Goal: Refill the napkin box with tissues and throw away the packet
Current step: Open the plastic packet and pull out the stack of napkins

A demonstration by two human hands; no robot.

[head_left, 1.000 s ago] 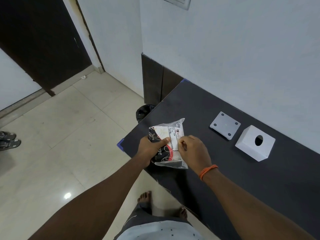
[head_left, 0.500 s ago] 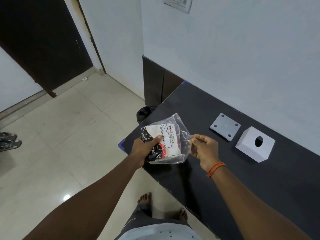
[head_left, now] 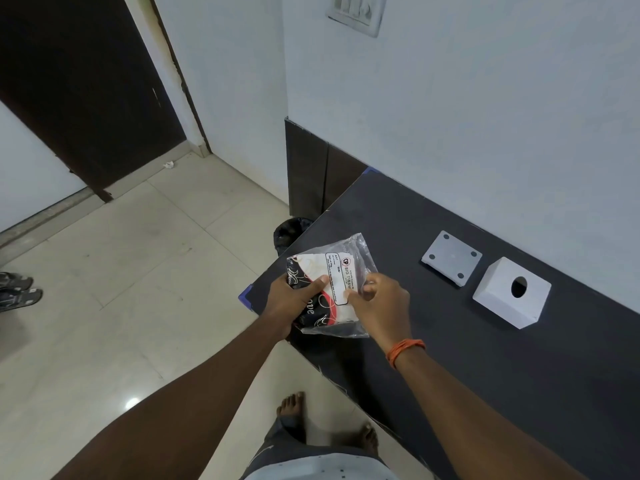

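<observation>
A clear plastic tissue packet [head_left: 334, 271] with black, red and white print is held over the near left corner of the dark table [head_left: 519, 358]. My left hand [head_left: 294, 303] grips its left side, thumb on top. My right hand [head_left: 379, 303] pinches the packet's right side at the label. The white napkin box [head_left: 509, 294], with a round hole in its top face, stands on the table to the right. Its flat grey base plate [head_left: 450, 257] lies apart from it, just left of the box.
A bin with a black liner [head_left: 289, 232] stands on the floor at the table's left end. Sandals [head_left: 19, 289] lie on the tiled floor at far left. A dark door [head_left: 79, 81] is at the back left. My bare feet show below.
My right hand, which had pulled out to the right with the packet's plastic edge, has come back onto the packet's label side. The packet stays in my left hand.
</observation>
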